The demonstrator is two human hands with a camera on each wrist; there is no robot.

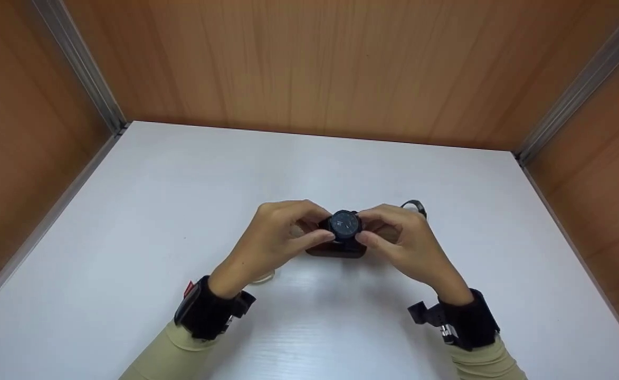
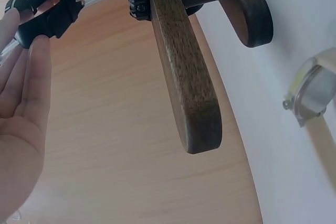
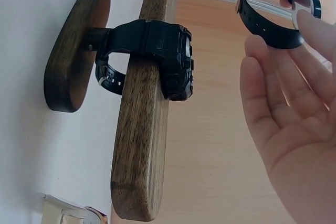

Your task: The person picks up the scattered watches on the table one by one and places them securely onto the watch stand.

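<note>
At the centre of the head view, a black digital watch [image 1: 345, 225] sits on a dark wooden watch stand [image 1: 335, 250] that rests on the white counter [image 1: 156, 211], roughly midway between the frame's left and right edges. The left hand [image 1: 283, 235] closes in on the watch from the left and the right hand [image 1: 404, 237] from the right, both sets of fingers curled around it. In the right wrist view, the watch case [image 3: 173, 59] lies against the stand's flat upright bar [image 3: 142, 129], near the upper middle of the frame, with part of the strap looped behind the bar toward the oval base [image 3: 73, 56] at the upper left. The right hand's fingers [image 3: 273, 66] pinch the buckle end of the strap [image 3: 273, 24] at the upper right, holding it well clear of the bar. In the left wrist view, the left hand's fingers [image 2: 31, 66] hold the other strap end [image 2: 50, 9] at the upper left, just beside the bar's top. A second watch with a silver case [image 2: 312, 93] and what looks like a pale strap lies on the counter at the right edge of that view, though it is cut off and hard to make out. Wood-grain walls [image 1: 314, 63] enclose the counter on three sides.
</note>
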